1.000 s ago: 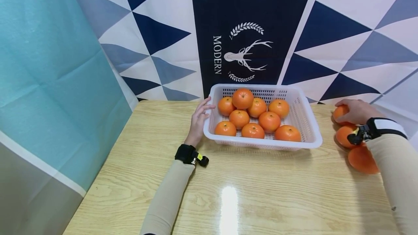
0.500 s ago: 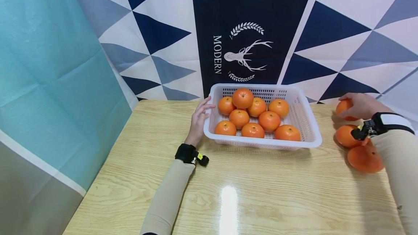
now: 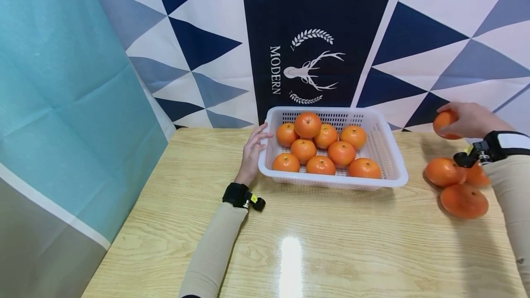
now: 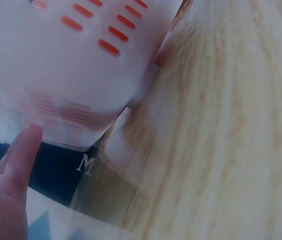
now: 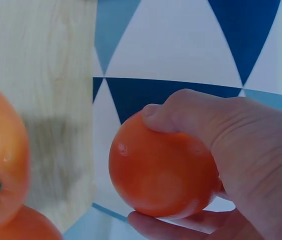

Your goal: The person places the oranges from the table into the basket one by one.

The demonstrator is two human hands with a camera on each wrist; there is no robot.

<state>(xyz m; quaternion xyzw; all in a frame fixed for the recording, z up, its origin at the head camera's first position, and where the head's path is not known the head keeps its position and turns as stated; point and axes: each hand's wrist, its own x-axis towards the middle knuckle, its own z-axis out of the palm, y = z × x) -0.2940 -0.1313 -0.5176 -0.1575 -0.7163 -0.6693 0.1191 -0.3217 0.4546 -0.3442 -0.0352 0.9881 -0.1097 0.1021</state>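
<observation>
My right hand (image 3: 472,121) grips an orange (image 3: 445,124), held up above the far right of the table. In the right wrist view, the thumb lies over the top of this orange (image 5: 163,170) and fingers curl beneath it. At the rim of a white plastic basket (image 3: 395,151), my left hand (image 3: 249,157) rests with its fingers extended on the left short side. In the left wrist view, the fingers (image 4: 23,155) lie close to the basket's slotted wall (image 4: 81,65). Several oranges (image 3: 341,154) lie inside the basket, one (image 3: 308,125) on top of others.
A group of oranges (image 3: 463,201) sits on the wooden table (image 3: 352,243) to the basket's right, partly hidden by the right wrist strap. A patterned cloth (image 3: 215,36) hangs behind the basket, and a turquoise one (image 3: 74,82) hangs at the left.
My right hand has lifted the orange off the table, moving up and slightly right. More of the oranges below it now show. The left hand and the basket stay in place.
</observation>
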